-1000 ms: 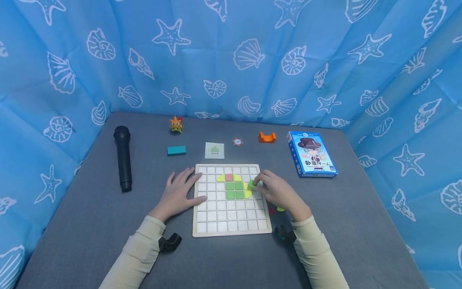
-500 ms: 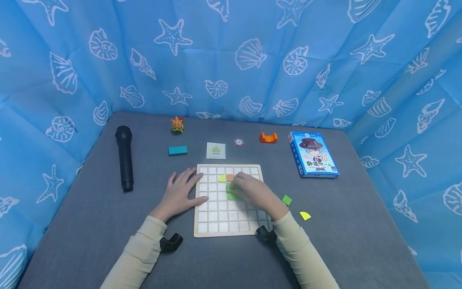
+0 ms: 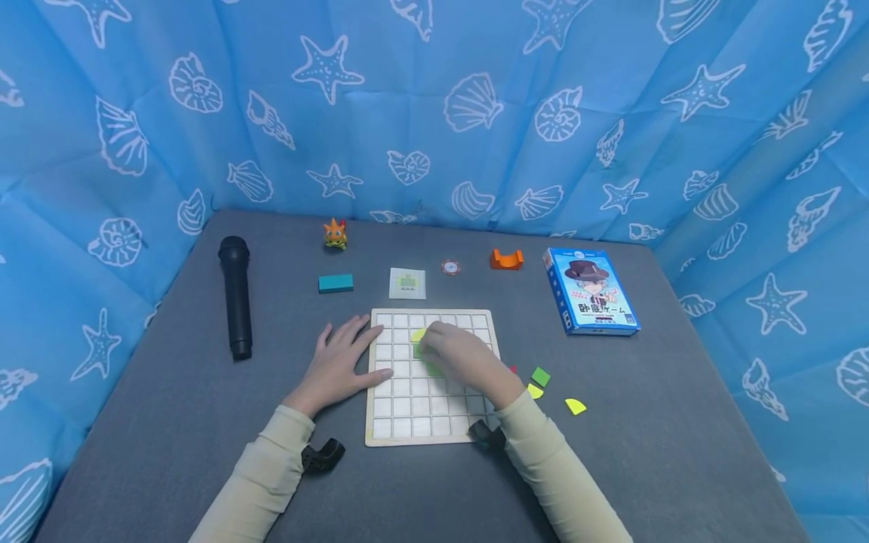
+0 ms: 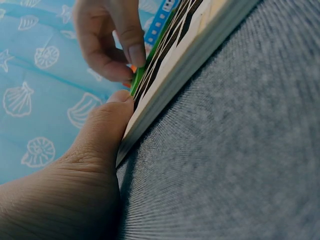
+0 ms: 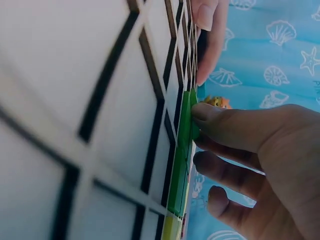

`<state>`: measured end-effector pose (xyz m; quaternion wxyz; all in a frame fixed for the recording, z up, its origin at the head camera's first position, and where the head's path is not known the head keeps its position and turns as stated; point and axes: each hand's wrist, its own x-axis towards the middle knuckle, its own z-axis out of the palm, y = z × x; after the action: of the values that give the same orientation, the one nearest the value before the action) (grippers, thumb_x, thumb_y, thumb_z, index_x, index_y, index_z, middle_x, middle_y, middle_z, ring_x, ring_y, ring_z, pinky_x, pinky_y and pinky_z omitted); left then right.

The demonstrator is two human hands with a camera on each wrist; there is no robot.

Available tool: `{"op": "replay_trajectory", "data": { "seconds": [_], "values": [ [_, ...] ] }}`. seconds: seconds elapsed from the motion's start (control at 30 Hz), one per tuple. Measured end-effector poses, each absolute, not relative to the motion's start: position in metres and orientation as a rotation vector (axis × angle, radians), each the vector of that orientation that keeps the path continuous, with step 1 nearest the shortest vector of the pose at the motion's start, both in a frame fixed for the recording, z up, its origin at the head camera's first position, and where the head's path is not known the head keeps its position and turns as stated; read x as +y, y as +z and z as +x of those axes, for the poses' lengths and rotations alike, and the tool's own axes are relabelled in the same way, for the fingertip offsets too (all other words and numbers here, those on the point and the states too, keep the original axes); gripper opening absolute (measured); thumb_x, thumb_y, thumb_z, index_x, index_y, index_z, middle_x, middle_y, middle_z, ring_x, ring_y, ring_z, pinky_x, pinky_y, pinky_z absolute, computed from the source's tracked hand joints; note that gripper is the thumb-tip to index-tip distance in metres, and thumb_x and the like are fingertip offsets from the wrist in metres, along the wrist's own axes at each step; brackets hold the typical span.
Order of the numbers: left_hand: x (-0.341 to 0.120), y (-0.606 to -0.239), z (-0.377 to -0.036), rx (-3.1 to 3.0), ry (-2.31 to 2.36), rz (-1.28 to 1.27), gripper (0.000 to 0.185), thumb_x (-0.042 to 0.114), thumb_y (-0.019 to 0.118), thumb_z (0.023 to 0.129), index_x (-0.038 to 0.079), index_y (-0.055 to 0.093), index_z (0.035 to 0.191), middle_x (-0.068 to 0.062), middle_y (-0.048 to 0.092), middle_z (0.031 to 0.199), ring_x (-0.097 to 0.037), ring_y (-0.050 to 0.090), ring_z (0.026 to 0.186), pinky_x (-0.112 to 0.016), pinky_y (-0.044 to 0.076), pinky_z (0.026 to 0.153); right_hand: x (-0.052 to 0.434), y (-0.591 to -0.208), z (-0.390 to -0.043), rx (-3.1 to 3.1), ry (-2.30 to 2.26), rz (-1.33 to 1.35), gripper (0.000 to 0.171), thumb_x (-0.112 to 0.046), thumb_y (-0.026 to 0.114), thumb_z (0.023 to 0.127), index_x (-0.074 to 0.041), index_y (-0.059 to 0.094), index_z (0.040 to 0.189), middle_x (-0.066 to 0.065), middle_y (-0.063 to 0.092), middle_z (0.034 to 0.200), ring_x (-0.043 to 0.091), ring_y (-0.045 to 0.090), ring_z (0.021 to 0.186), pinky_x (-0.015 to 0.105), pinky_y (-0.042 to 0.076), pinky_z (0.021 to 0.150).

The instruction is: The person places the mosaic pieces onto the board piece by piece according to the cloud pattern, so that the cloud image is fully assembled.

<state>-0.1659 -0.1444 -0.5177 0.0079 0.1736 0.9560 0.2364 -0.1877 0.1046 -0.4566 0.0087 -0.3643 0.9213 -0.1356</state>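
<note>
Grey tabletop; right hand pinching thin, bright green tile; left hand spread

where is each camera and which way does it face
Head: on the head, facing forward and down at the grid board; left hand, right hand, sleeves show.
Left wrist: on that wrist, facing along the board's edge; left thumb near, right hand beyond.
Right wrist: on that wrist, facing across the board; right hand pinching a green tile.
Wrist views share board, both hands, blue curtain.
</note>
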Motion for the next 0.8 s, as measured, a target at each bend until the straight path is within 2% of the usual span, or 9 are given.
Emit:
{"op": "replay_trajectory", "data": {
  "seconds": [0.8],
  "values": [
    [-0.1442, -0.5197, -0.1661, 3.004, 0.745, 0.557, 0.085, 0.071, 0.054, 0.082, 0.025, 0.034, 0.15, -0.007, 0.024, 0.158, -0.029, 0.019, 0.145, -0.062, 0.004, 0.113, 0.0993, -0.4571, -0.1887, 2.886, -0.349, -1.182, 0.015, -0.016, 0.068, 0.09, -0.013, 0.07, 0.105, -0.002, 0.064, 0.103, 0.013, 0.061, 0.098, 0.029, 0.051, 0.087]
  ]
}}
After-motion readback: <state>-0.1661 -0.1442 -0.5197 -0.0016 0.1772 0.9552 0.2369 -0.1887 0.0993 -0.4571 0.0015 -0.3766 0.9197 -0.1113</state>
